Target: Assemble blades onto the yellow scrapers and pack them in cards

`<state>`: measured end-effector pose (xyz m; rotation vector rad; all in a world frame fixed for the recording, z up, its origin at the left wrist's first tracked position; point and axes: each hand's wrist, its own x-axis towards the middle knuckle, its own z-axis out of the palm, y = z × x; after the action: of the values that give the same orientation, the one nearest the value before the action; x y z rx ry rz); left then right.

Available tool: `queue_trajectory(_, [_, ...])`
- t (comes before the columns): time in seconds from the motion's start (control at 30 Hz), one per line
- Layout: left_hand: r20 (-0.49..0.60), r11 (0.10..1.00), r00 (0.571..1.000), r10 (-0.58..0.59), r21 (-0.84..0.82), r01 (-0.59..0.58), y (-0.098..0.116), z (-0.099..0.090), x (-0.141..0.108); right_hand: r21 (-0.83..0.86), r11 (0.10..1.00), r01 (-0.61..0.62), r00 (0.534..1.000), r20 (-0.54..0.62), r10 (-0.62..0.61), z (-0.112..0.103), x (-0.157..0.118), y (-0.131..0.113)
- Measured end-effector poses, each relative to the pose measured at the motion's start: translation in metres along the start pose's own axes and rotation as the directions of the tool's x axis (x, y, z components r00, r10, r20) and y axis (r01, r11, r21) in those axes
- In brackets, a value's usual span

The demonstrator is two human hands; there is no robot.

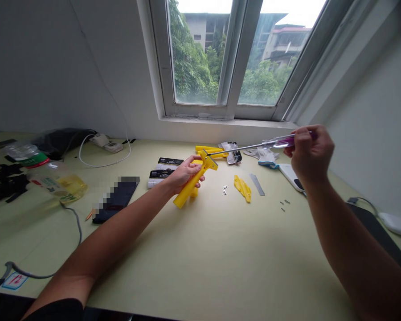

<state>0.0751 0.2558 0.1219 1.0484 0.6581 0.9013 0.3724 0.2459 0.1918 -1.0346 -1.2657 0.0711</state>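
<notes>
My left hand [187, 173] is wrapped round a yellow scraper [186, 191] above the table, its handle slanting down to the left. In my right hand [309, 149] is a screwdriver [277, 142] with a clear and purple handle. Its long shaft points left, and the tip meets the scraper's head. On the table below lie small nuts [225, 190], two yellow plates [243, 188], a grey blade [257, 184] and several small screws [283, 205].
Behind my left hand are black-and-white packets [160, 177] and more yellow scrapers [209, 149]. White gloves [262, 154] lie at the back right. A bottle [55, 180], a dark tablet [116, 200] and cables occupy the left side.
</notes>
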Motion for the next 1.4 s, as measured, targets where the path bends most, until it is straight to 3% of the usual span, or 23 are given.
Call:
queue_trajectory(0.33, [-0.049,1.000,0.999,-0.012,0.001,0.012,0.002,0.004,0.000,0.124,0.992,-0.017,1.000,-0.017,0.019,0.003,0.004,0.018])
queue_trajectory(0.77, [-0.058,1.000,0.998,-0.015,-0.009,0.015,0.001,0.004,0.000,0.079,0.997,-0.022,1.000,0.014,0.021,0.004,0.001,0.024])
queue_trajectory(1.0, [-0.109,0.999,0.993,-0.035,-0.023,0.032,0.003,0.006,0.000,-0.041,0.975,0.220,0.971,0.101,-0.215,-0.001,-0.006,0.012])
queue_trajectory(1.13, [-0.133,1.000,0.991,0.011,0.002,-0.011,0.002,0.004,0.002,-0.259,0.950,0.174,0.985,0.063,-0.163,-0.005,-0.011,-0.004])
queue_trajectory(1.27, [-0.189,0.995,0.978,0.093,0.061,-0.083,0.000,0.001,0.005,-0.517,0.845,0.135,0.991,0.092,-0.102,-0.006,-0.011,-0.010])
queue_trajectory(1.33, [-0.225,0.989,0.966,0.125,0.105,-0.103,-0.001,0.000,0.006,-0.465,0.879,0.107,0.988,0.150,-0.041,-0.005,-0.010,-0.007])
queue_trajectory(1.4, [-0.255,0.985,0.957,0.140,0.136,-0.108,-0.003,-0.002,0.008,-0.206,0.976,0.065,0.947,0.322,0.005,-0.003,-0.010,-0.004])
